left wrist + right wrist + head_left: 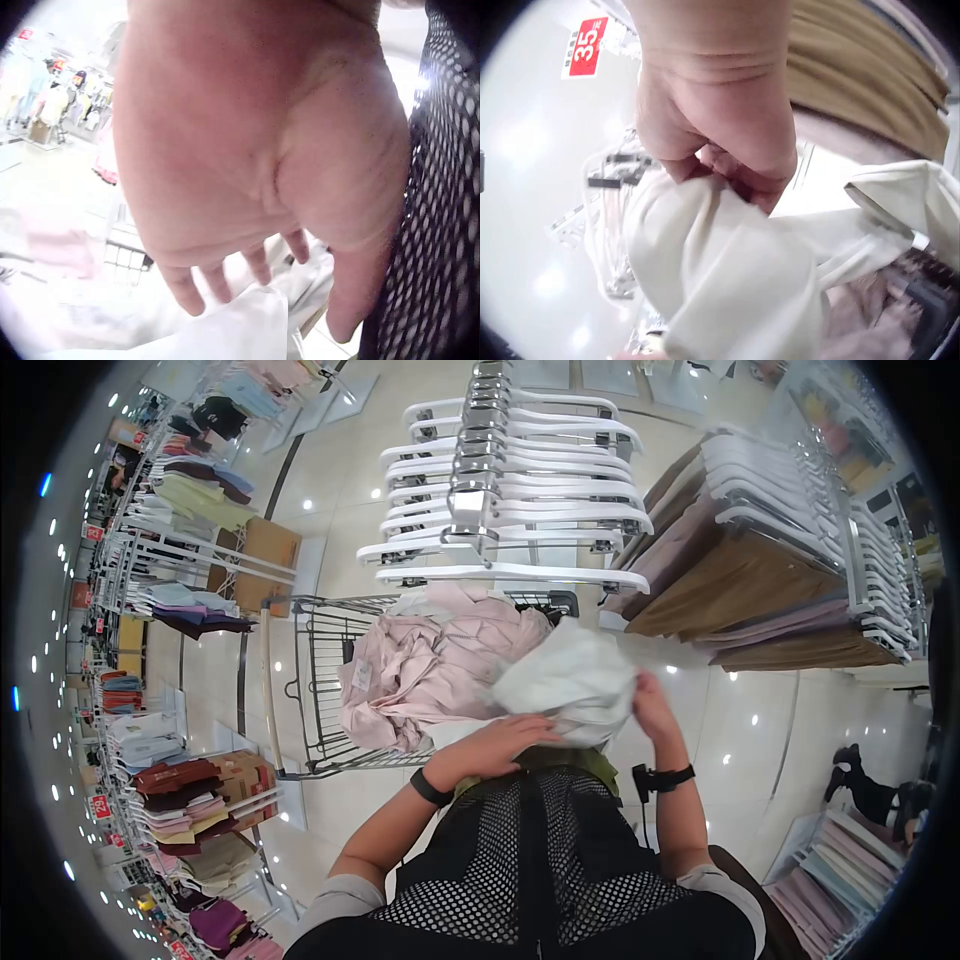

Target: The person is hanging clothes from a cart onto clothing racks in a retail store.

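Note:
A white garment (570,670), bunched and partly blurred, lies across the near right side of a wire shopping cart. My right hand (652,705) is at its right edge; in the right wrist view the curled fingers and thumb pinch the white cloth (735,292), which hangs in folds below them. My left hand (490,747) rests over the near edge of the white garment. In the left wrist view its fingers (259,266) are straight and spread, with the thumb apart. Crumpled pink garments (430,665) fill the cart to the left, one showing a white tag (362,676).
The cart (320,660) stands right in front of me. Beyond it, a metal rail carries several white hangers (540,510). To the right hang brown trousers (760,590) on more hangers. Clothes racks and cardboard boxes (265,555) line the left side.

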`<state>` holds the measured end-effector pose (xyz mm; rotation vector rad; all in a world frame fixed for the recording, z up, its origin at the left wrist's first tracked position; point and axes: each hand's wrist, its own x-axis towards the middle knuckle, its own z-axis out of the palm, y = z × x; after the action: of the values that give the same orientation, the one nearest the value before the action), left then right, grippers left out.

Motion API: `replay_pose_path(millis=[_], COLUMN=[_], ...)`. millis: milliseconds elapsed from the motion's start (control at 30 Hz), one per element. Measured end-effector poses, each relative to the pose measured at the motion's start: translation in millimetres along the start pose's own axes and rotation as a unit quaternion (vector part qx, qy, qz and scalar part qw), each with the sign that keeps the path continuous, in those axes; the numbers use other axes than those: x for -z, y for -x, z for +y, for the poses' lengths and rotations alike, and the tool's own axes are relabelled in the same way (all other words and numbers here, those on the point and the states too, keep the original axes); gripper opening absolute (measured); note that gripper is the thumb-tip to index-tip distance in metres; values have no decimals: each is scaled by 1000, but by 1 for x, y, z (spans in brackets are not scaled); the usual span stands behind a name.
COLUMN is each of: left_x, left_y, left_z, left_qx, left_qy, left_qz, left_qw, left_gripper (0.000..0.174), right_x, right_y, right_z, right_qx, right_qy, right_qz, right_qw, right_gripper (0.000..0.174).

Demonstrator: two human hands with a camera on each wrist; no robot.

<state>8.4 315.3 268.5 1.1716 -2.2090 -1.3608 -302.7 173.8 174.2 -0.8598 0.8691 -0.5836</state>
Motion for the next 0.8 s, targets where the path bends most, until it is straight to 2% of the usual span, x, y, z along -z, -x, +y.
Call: replay_pose_path(millis=[33,67,100,167,200,233,300,367,400,433,500,533,567,600,633,667,700,767,800], left_x=[-7,-25,-36,-54,-72,-94,-94,-93,-93,-93,-92,-91,-91,-93,-98,-102,-105,-110,-112], left_y=[8,19,32,55,66,79,83,91,94,95,99,103,106,109,113,121,130,146,150], left_z=[-9,-39,-57,-88,-112,-137,-144,-145,-144,-142,-144,-147,-150,-154,-157,-161,-165,-170,-171], left_qx=[61,136,135,324,318,293,258,292,285,289,285,263,242,237,233,229,227,160,159], left_qy=[9,3,4,-68,-71,-89,-110,-83,-83,-96,-109,-93,-78,-76,-54,-32,-29,-17,-13], left_qz=[9,9,6,-19,-23,8,36,67,63,56,52,33,15,19,14,8,9,74,78], left_qw=[998,991,991,943,945,952,959,950,953,951,951,960,967,968,971,973,973,984,984], left_gripper=[83,91,91,99,99,96,94,82,82,76,70,62,54,54,47,40,40,30,30], right_x=[16,36,59,81,87,91,95,96,95,92,80,74,68,54,40,19,2,-16,-21], right_y=[6,16,28,48,56,64,80,101,112,126,153,167,182,192,203,215,224,244,251], right_z=[-5,-12,-14,-23,-20,-13,-8,-6,-12,-18,-38,-50,-59,-71,-83,-97,-104,-103,-101], right_qx=[21,19,38,22,27,27,34,104,142,147,262,268,309,349,351,371,391,404,417], right_qy=[-40,-62,-85,-227,-229,-223,-219,-283,-282,-280,-270,-265,-262,-259,-255,-238,-220,-214,-212], right_qz=[105,169,180,235,241,260,286,335,366,372,416,417,430,440,439,478,515,504,492], right_qw=[993,984,979,945,943,939,932,893,875,873,828,827,807,786,787,760,731,733,734], right_gripper=[34,37,42,47,47,48,49,49,50,50,52,52,54,56,56,57,58,58,59])
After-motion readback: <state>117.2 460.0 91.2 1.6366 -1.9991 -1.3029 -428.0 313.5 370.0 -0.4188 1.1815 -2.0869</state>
